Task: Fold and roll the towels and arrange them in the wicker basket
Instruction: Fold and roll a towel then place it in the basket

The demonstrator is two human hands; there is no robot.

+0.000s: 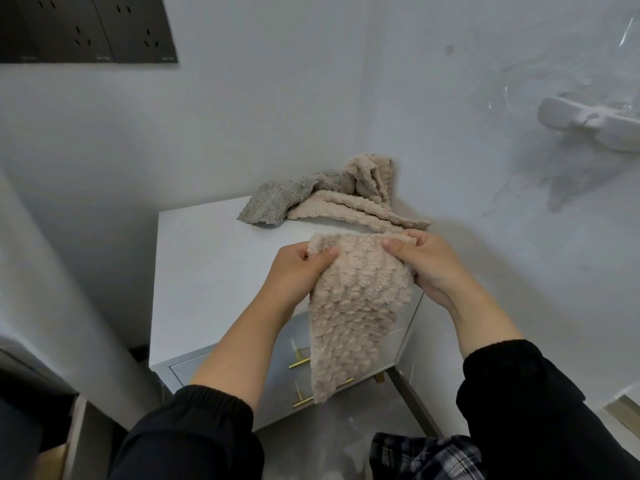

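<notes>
a beige textured towel (pixel 356 306) is held up in front of a white cabinet (pixel 207 271), its top edge pinched at 2 corners and the rest hung down past the gold drawer handles (pixel 301 363). the left hand (pixel 298 268) is clamped on the left corner, the right hand (pixel 426 261) on the right, both forearms raised in black sleeves. a grey towel (pixel 273 200) and another beige towel (pixel 360 199) are heaped at the cabinet's back.
</notes>
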